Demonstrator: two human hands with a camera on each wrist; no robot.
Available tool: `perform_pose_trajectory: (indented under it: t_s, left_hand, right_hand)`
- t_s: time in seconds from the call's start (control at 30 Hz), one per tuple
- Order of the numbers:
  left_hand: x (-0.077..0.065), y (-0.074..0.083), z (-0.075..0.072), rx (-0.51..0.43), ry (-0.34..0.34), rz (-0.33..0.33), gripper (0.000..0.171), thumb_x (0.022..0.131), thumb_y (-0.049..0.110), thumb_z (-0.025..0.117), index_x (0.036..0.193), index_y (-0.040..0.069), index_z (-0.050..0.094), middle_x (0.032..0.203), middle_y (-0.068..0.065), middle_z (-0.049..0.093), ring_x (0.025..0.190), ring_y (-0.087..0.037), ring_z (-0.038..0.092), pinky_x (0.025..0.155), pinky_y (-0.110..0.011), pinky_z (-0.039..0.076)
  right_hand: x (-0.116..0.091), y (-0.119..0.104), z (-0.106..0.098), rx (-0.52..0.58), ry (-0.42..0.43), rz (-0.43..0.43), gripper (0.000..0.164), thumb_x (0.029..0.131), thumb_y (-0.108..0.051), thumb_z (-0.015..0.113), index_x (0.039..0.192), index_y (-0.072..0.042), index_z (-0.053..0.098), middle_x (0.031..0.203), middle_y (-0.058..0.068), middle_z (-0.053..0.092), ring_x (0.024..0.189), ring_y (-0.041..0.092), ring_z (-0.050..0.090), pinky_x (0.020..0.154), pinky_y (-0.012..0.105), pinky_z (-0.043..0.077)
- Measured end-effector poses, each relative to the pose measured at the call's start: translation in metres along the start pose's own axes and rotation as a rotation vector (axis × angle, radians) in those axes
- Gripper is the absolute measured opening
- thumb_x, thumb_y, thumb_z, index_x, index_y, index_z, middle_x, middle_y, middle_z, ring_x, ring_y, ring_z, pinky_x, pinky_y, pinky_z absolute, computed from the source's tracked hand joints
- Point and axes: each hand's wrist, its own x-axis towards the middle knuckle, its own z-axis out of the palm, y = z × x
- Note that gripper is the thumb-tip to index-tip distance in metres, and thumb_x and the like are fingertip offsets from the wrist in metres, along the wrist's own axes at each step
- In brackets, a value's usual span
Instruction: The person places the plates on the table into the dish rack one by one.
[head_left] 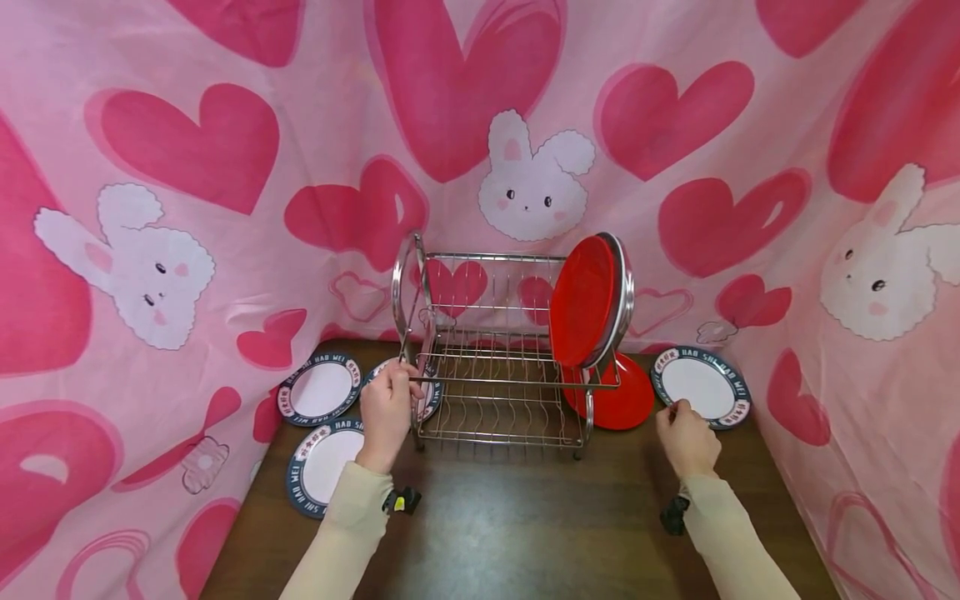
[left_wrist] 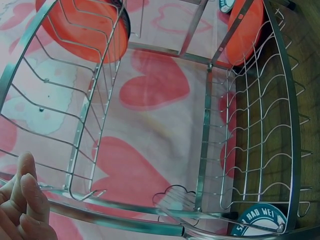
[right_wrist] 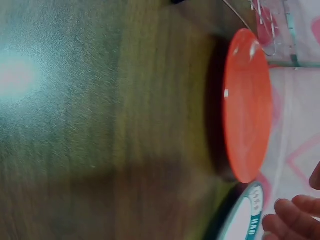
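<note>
A metal two-tier dish rack (head_left: 498,383) stands on the table. My left hand (head_left: 388,412) holds the left end of its front rail; in the left wrist view, curled fingers (left_wrist: 32,200) show beside the frame. Upright at the right of the upper tier stands a red plate (head_left: 581,304), with a pale-rimmed plate (head_left: 621,300) behind it. A second red plate (head_left: 633,396) lies on the table by the rack's right side. My right hand (head_left: 688,442), its fingers loosely bent and holding nothing, is just in front of a blue-rimmed plate (head_left: 701,387).
Two blue-rimmed plates, a back one (head_left: 288,398) and a front one (head_left: 296,479), lie left of the rack. Another blue-rimmed plate (head_left: 431,400) shows partly behind the rack's left end. Pink heart-and-rabbit cloth (head_left: 337,75) encloses the brown table (head_left: 517,517) at the back and sides.
</note>
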Motion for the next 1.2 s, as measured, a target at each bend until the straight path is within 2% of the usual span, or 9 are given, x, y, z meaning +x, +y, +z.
perform_pose_trajectory:
  t_s: [0.07,0.17,0.3,0.43,0.7,1.0,1.2]
  left_hand:
    - [0.000,0.000,0.000,0.006,0.000,0.000,0.035,0.105,0.014,0.042,0.092,0.003,0.072,0.064,-0.004,0.069,0.051,-0.008,0.049,0.050,-0.029,0.034]
    - [0.000,0.000,-0.001,0.014,-0.002,-0.008,0.035,0.105,0.015,0.041,0.092,0.003,0.072,0.065,-0.005,0.069,0.051,-0.006,0.049,0.050,-0.029,0.035]
    - [-0.001,0.000,-0.001,0.016,-0.007,-0.021,0.035,0.105,0.015,0.041,0.092,0.004,0.071,0.064,-0.004,0.069,0.051,-0.007,0.051,0.049,-0.028,0.036]
    - [-0.002,-0.001,0.000,0.008,-0.007,-0.022,0.034,0.105,0.014,0.041,0.092,0.004,0.071,0.064,-0.004,0.068,0.050,-0.007,0.051,0.048,-0.028,0.036]
    - [-0.002,-0.002,0.000,-0.019,-0.012,-0.038,0.036,0.107,0.016,0.041,0.093,0.003,0.072,0.065,-0.006,0.069,0.051,-0.005,0.054,0.048,-0.025,0.038]
    - [-0.002,0.001,0.000,-0.024,-0.013,-0.044,0.039,0.109,0.018,0.039,0.095,0.002,0.072,0.066,-0.007,0.069,0.052,-0.006,0.056,0.048,-0.024,0.040]
    - [-0.002,0.002,0.000,-0.015,-0.009,-0.030,0.035,0.105,0.013,0.040,0.094,0.003,0.071,0.066,-0.005,0.069,0.051,-0.011,0.055,0.047,-0.027,0.039]
  right_hand:
    - [0.000,0.002,0.007,0.011,-0.006,0.024,0.031,0.102,-0.025,0.048,0.107,0.003,0.057,0.097,0.035,0.068,0.077,0.056,0.065,0.063,0.066,0.050]
    - [0.001,0.001,0.017,0.029,-0.036,0.057,0.041,0.103,-0.029,0.046,0.124,0.005,0.054,0.109,0.041,0.065,0.086,0.061,0.064,0.069,0.070,0.049]
    - [0.000,0.002,0.031,0.040,-0.108,0.106,0.058,0.104,-0.035,0.043,0.146,0.004,0.039,0.119,0.045,0.060,0.094,0.063,0.063,0.076,0.071,0.050]
    - [-0.001,0.004,0.045,0.086,-0.180,0.164,0.071,0.103,-0.041,0.041,0.155,0.005,0.027,0.127,0.047,0.055,0.101,0.064,0.061,0.084,0.071,0.049]
    - [0.000,-0.002,0.062,0.201,-0.308,0.247,0.086,0.102,-0.045,0.042,0.159,0.010,0.009,0.145,0.045,0.041,0.122,0.065,0.050,0.103,0.072,0.040]
    - [0.005,-0.007,0.078,0.249,-0.341,0.294,0.086,0.103,-0.041,0.042,0.159,0.011,0.004,0.151,0.045,0.034,0.127,0.062,0.048,0.109,0.069,0.037]
    - [0.010,-0.008,0.083,0.247,-0.325,0.312,0.087,0.103,-0.042,0.045,0.160,0.010,0.003,0.149,0.045,0.037,0.127,0.061,0.049,0.109,0.069,0.037]
